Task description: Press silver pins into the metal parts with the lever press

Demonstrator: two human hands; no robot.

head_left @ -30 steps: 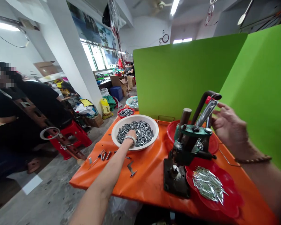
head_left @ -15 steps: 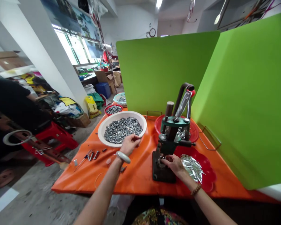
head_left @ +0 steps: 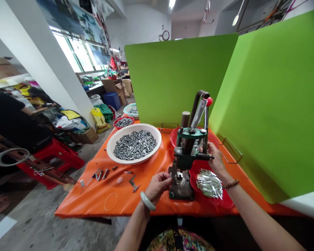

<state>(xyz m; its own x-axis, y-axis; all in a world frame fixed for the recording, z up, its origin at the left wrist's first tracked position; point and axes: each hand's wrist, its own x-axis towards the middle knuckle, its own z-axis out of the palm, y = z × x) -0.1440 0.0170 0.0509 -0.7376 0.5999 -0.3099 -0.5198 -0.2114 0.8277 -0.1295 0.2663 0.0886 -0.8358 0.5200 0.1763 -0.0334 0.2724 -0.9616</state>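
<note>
In front of me stands a dark green hand press (head_left: 191,157) with a coil spring and a red-knobbed lever. My left hand (head_left: 159,186), a bangle on its wrist, is closed in a pinch just left of the press's lower tooling, on a small metal piece that is mostly hidden. Behind the press, my right hand (head_left: 216,161) reaches past the lever over the red basin (head_left: 173,136) of metal parts; the press hides most of its fingers. A white basin (head_left: 158,134) full of small grey metal pieces stands to the left.
A red scalloped tray (head_left: 228,202) of slim silver pins (head_left: 209,184) is right of the press. Loose bolts (head_left: 105,173), a bent metal strip (head_left: 133,182) and a rubber band (head_left: 111,202) lie left. Green panels (head_left: 180,80) border the table. A person in dark clothes (head_left: 13,118) is far left.
My left hand has moved from the white basin's edge down and right to the press. My right hand has left the press's lower tooling and gone up to the red basin behind.
</note>
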